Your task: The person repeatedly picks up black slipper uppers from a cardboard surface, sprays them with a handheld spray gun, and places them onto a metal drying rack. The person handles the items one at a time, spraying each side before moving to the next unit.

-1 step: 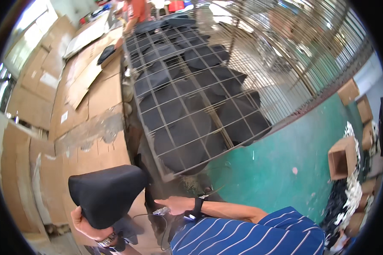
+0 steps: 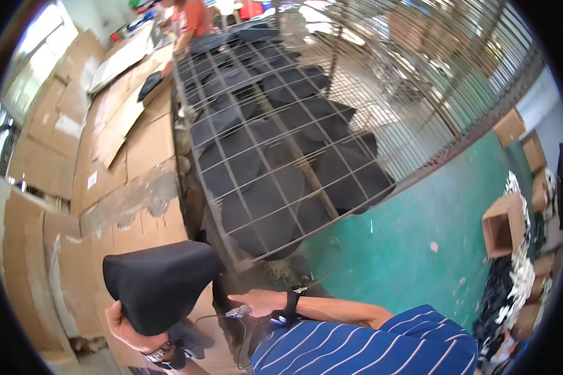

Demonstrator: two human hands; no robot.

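Black piece: the black piece [image 2: 162, 284] is at 8 o'clock in the view, above the near end of the cardboard [image 2: 126, 156], its broad face bent over and its lower part narrowing to a rounded point.
Left hand: the left hand [image 2: 134, 334] is between 7 and 8 o'clock, grasping the black piece by its left edge; one digit shows along that edge, the others are partly hidden.
Left wrist: a watch [image 2: 161, 352] circles it.
Right hand: the right hand [image 2: 264, 303] is at 6 o'clock, apart from the black piece, with one finger reaching toward 9 o'clock.
Fitting: a grey fitting [image 2: 239, 311] lies against the underside of the right hand's fingers; whether they grip it, I cannot tell. A thin dark cord [image 2: 244, 337] loops beside it.
Right wrist: a black band [image 2: 292, 301].
Sleeve: blue with pale stripes [image 2: 369, 344], at 5 o'clock.
Rack: a barred rack [image 2: 311, 177] stretches toward 12 o'clock, with dark sheets [image 2: 253, 209] overlapping along it.
Co-worker: a person in an orange top [image 2: 192, 19] is at 11 o'clock, one hand near a small dark item [image 2: 149, 86].
Floor: green [image 2: 388, 262], at 4 o'clock.
Box: an open box [image 2: 512, 219], at 3 o'clock.
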